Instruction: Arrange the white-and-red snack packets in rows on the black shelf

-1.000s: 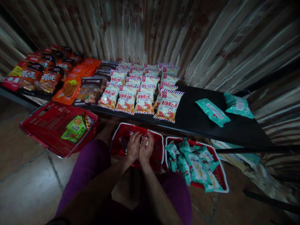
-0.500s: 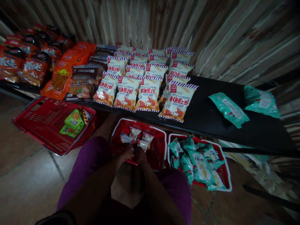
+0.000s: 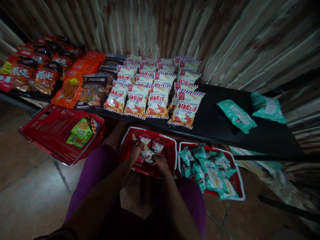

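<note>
Both hands reach down into the middle red basket [image 3: 174, 150], which has a white rim. Inside it are several small white snack bags with red print, one of them a snack bag [image 3: 158, 146] lying at the back right. Between my hands is another snack bag [image 3: 147, 154], tilted. My left hand [image 3: 135, 150] closes on its left side, and my right hand [image 3: 161, 161] closes on its lower right edge. The fingertips are dim and partly hidden by the bags.
A black table [image 3: 210, 116] carries rows of white snack bags [image 3: 186, 108], brown and orange packs [image 3: 91, 91], and two teal bags [image 3: 237, 115]. To the right stands a basket of teal bags [image 3: 212, 175]; to the left, a red basket [image 3: 57, 123] with green packs [image 3: 81, 131].
My hands have moved apart from close together at the basket's near edge, the right one going right. A bag now lies tilted between them. The view has shifted slightly.
</note>
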Available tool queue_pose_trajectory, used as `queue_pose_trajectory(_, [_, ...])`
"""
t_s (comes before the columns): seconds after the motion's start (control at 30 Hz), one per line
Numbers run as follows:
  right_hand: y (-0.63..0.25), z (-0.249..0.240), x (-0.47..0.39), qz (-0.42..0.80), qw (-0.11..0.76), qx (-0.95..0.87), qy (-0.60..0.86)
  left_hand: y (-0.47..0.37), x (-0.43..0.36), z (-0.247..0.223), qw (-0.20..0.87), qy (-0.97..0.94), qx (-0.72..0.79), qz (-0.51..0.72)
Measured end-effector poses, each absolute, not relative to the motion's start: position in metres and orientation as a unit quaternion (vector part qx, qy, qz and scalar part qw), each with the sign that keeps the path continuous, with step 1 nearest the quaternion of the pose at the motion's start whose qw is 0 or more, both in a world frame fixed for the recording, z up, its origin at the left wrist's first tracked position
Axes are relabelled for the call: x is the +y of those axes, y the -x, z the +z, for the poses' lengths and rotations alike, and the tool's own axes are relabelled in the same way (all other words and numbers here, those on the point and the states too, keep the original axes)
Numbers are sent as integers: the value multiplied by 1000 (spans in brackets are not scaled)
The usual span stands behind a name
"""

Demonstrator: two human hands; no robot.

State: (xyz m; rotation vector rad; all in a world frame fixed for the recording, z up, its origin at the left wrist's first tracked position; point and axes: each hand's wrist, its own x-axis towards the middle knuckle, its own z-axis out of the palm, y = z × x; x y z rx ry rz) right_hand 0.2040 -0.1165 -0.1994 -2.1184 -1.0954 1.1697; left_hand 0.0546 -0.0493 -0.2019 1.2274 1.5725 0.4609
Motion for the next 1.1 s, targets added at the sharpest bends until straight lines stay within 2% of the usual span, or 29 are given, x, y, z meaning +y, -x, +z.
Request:
queue_pose_trajectory(0.17, [-216,-165,-125,516,319,-299,736,-53,-45,-168,599,-432,591,325])
queue_pose_trajectory(0.33, [-219,-125,-136,604,404,-117,677,-50,-54,-132,645,-364,546,391])
queue_pose_trajectory(0.5, [-212,-82,-148,637,452,-131,610,-52,-55,-84,649,-363,504,440])
queue_pose_trajectory(0.6, [-205,-50,-151,630,493,-172,575,-51,-55,-56,612,-396,508,459])
queue_pose_trajectory(0.77, [-192,4,-141,525,633,-211,528,-45,-60,-14,523,-517,496,462])
queue_pose_trajectory(0.87, [-186,27,-133,521,625,-247,527,-43,-65,9,514,-568,451,458])
queue_pose_trajectory(0.97, [-182,40,-131,519,632,-243,521,-43,-71,30,529,-559,432,471])
queue_pose_trajectory(1.1, [-180,52,-135,490,682,-194,507,-42,-82,54,624,-469,390,488])
